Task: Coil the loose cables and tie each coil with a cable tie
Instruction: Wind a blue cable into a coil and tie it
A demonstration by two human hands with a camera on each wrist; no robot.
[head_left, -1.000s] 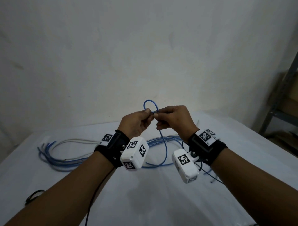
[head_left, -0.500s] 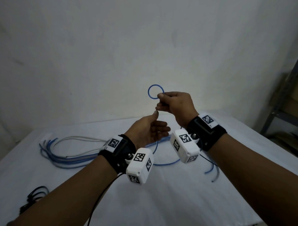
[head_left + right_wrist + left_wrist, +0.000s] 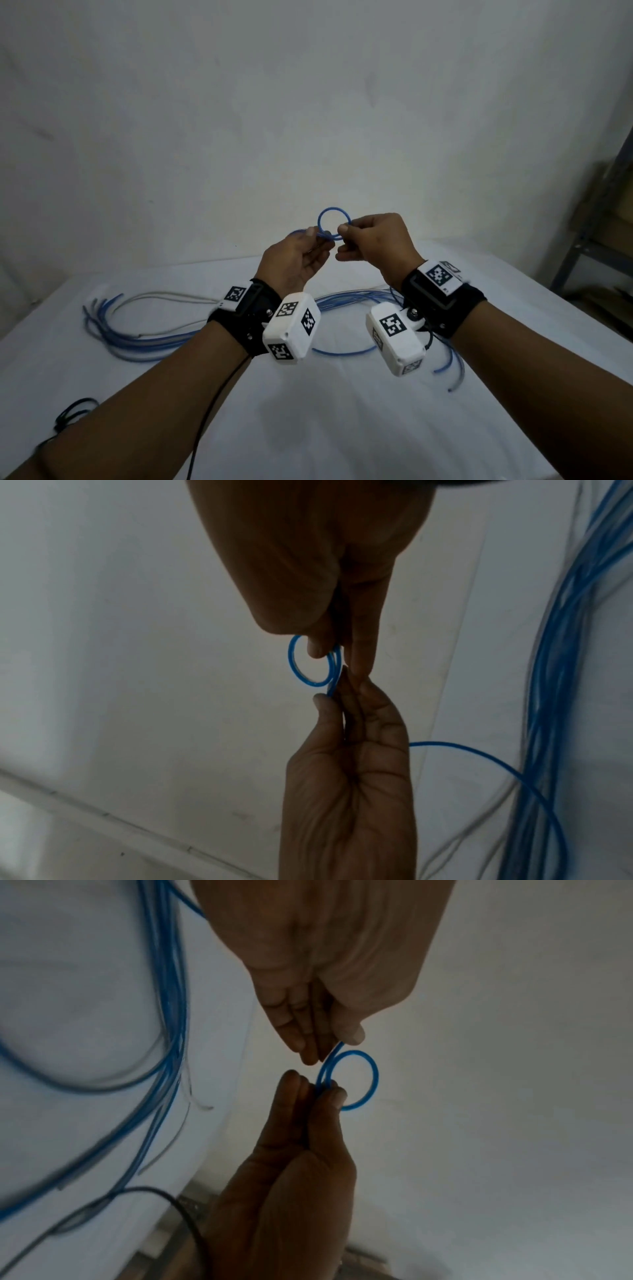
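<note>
Above surface (image 3: 308, 428): right hand (image 3: 376, 246) pinches small blue cable (image 3: 334, 224) loop, keeping it round. Left hand (image 3: 291, 260) pinches loose strand beside, likely feeding next turn. Other cables (image 3: 137, 339) lie below.

The small cable loop (image 3: 334, 223) held up between the hands is bright blue. The cables (image 3: 137, 337) lying on the table are mostly blue, with a pale grey one (image 3: 164, 294) among them. The tablecloth (image 3: 308, 411) is plain white. The wrist straps (image 3: 442, 308) are black, and the white camera boxes (image 3: 291, 332) carry black-and-white square code patterns. The wall (image 3: 308, 102) is off-white.
</note>
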